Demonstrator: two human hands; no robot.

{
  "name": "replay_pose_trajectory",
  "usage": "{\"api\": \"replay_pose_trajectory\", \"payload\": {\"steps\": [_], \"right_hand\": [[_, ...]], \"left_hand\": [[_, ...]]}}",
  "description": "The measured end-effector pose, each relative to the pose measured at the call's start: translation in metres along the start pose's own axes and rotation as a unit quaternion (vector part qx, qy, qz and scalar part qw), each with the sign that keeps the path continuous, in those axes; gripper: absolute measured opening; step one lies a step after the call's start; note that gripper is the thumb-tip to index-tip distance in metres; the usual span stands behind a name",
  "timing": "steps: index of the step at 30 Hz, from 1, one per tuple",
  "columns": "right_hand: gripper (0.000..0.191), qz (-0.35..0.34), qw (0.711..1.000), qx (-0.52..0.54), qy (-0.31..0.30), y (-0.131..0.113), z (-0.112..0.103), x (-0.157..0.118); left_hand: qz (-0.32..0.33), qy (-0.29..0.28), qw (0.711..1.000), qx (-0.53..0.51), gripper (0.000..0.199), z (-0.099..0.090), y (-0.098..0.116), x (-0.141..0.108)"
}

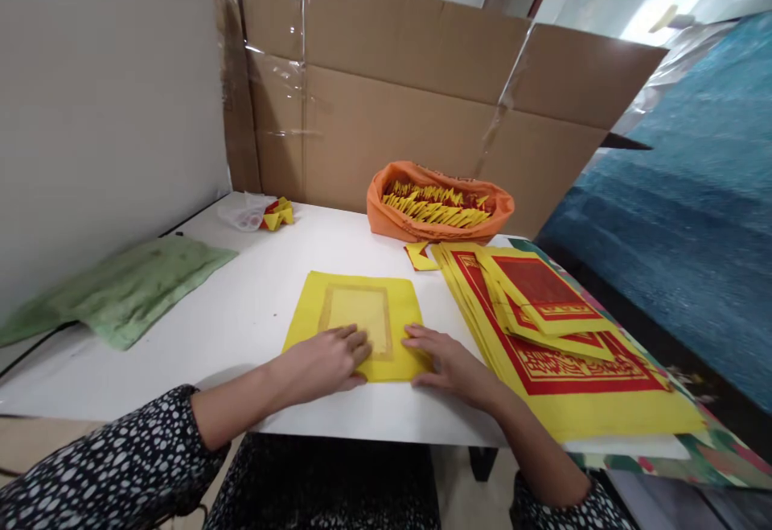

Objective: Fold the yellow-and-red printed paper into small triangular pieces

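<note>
A sheet of yellow paper [314, 305] lies on the white table in front of me, a faint rectangular frame showing in its middle. My left hand [338, 357] rests palm down on the lower part of the sheet, fingers stretched over the framed area. At the sheet's right edge, my right hand [443, 361] touches the paper with its fingers extended and the thumb apart. Whether the sheet is folded or layered I cannot tell. To the right of my right hand lies a pile of yellow sheets [609, 413] with red print, smaller printed sheets [543, 285] on top.
An orange bag [398, 224] full of folded yellow and red paper pieces stands at the back. A folded piece [420, 256] lies before it. Left are a green cloth [138, 281] and clear plastic [244, 212] with folded pieces [278, 215]. Cardboard [398, 96] walls the rear.
</note>
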State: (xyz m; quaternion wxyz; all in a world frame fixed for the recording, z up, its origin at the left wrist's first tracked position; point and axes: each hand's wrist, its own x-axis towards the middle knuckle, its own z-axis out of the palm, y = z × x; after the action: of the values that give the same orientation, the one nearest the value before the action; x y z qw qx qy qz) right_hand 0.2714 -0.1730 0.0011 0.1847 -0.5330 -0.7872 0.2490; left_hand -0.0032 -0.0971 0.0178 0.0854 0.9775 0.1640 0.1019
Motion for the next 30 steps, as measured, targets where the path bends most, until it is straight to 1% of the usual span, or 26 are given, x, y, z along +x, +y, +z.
{"api": "replay_pose_trajectory", "payload": {"steps": [3, 6, 7, 10, 11, 12, 14, 16, 17, 21, 24, 26, 28, 30], "right_hand": [[0.053, -0.013, 1.000, -0.003, 0.016, 0.002, -0.001, 0.001], [0.051, -0.043, 0.998, -0.013, 0.033, 0.002, -0.002, 0.002], [0.047, -0.054, 0.998, -0.019, 0.034, 0.001, -0.003, 0.002], [0.027, -0.077, 0.996, -0.033, 0.023, -0.002, -0.005, 0.002], [0.024, -0.078, 0.996, -0.035, 0.019, -0.003, -0.006, 0.002], [0.024, -0.076, 0.996, -0.036, 0.017, -0.004, -0.006, 0.002], [0.032, -0.065, 0.997, -0.038, 0.021, -0.005, -0.007, 0.001], [0.040, -0.058, 0.997, -0.042, 0.025, -0.005, -0.007, 0.001], [0.040, -0.058, 0.997, -0.043, 0.026, -0.005, -0.007, 0.000], [0.028, -0.073, 0.997, -0.038, 0.012, -0.002, -0.009, -0.002], [0.015, -0.065, 0.998, -0.018, 0.007, 0.000, -0.010, -0.001], [0.015, -0.057, 0.998, -0.007, 0.023, -0.001, -0.010, 0.000], [0.015, -0.043, 0.997, 0.002, 0.058, -0.005, -0.011, 0.001], [0.013, -0.011, 0.995, 0.033, 0.093, -0.010, -0.015, 0.001]], "left_hand": [[0.034, -0.021, 0.999, -0.009, 0.029, -0.003, -0.002, 0.001], [0.042, -0.026, 0.999, -0.019, 0.025, -0.003, -0.003, 0.001], [0.040, -0.027, 0.999, -0.023, 0.024, -0.003, -0.004, 0.000], [0.027, -0.023, 0.999, -0.041, 0.024, -0.004, -0.003, -0.001], [0.021, -0.023, 0.998, -0.047, 0.025, -0.005, -0.002, -0.001], [0.014, -0.023, 0.998, -0.053, 0.028, -0.005, -0.002, -0.001], [0.006, -0.027, 0.998, -0.060, 0.032, -0.006, -0.001, -0.001], [0.005, -0.031, 0.998, -0.063, 0.033, -0.007, -0.001, -0.001], [0.005, -0.032, 0.997, -0.064, 0.032, -0.007, 0.000, -0.001], [0.011, -0.035, 0.996, -0.079, 0.025, -0.011, 0.001, 0.000], [0.010, -0.041, 0.994, -0.101, 0.025, -0.015, 0.003, 0.001], [0.006, -0.039, 0.992, -0.119, 0.027, -0.017, 0.003, 0.001], [-0.002, -0.032, 0.991, -0.133, 0.032, -0.021, 0.003, -0.001], [-0.018, -0.022, 0.990, -0.140, 0.036, -0.027, 0.002, -0.004]]}}
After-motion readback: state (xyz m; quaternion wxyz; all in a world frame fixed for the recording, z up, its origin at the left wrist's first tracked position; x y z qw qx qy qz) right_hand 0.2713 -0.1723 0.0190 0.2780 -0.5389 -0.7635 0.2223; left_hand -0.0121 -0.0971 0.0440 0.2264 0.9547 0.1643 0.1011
